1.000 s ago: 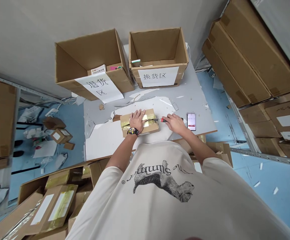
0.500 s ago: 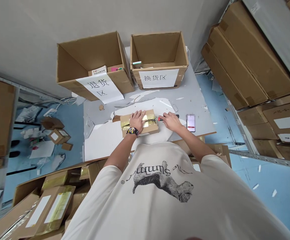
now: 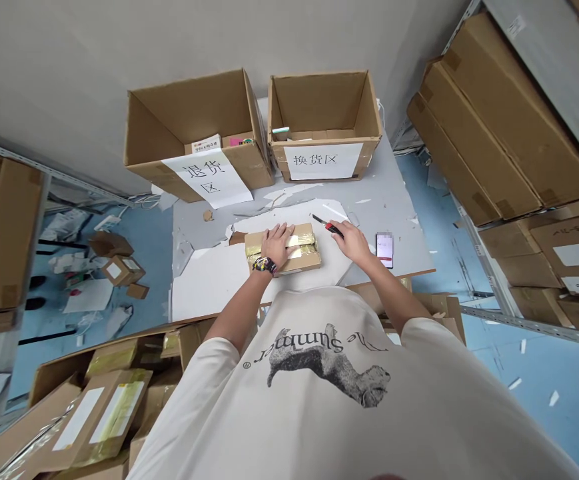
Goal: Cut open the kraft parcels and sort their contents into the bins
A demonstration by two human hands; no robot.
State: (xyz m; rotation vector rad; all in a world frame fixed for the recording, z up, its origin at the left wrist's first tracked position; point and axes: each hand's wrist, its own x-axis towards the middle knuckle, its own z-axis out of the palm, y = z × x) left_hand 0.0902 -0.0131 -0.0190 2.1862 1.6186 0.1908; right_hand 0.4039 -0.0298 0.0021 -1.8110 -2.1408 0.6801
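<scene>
Taped cardboard parcel [image 3: 299,261] lies at the centre of the frame under the left hand [image 3: 277,245], whose grip is spread flat on top, clasping nothing. The right hand [image 3: 353,241] has its grip closed round a red-and-black knife [image 3: 334,230], blade clear of the parcel and pointing upper left. White labels on the parcel are too small to read. Right of centre, a lit phone [image 3: 384,251] lies on the grey surface [image 3: 399,200], among white sheets and torn scraps. At upper centre, two open cartons bear handwritten signs: 退货区 [image 3: 208,177] on the left one, 换货区 [image 3: 323,161] on the right. A book [image 3: 206,144] in the left carton reads 中国文明奇迹. Lower centre, a pale shirt [image 3: 319,427], printed "The Summer" upside down with ®, hides part of the surface's near edge. Taped parcels [image 3: 104,413] crowd the lower left; shelved boxes [image 3: 509,120] line the right, above blue floor [image 3: 494,380].
</scene>
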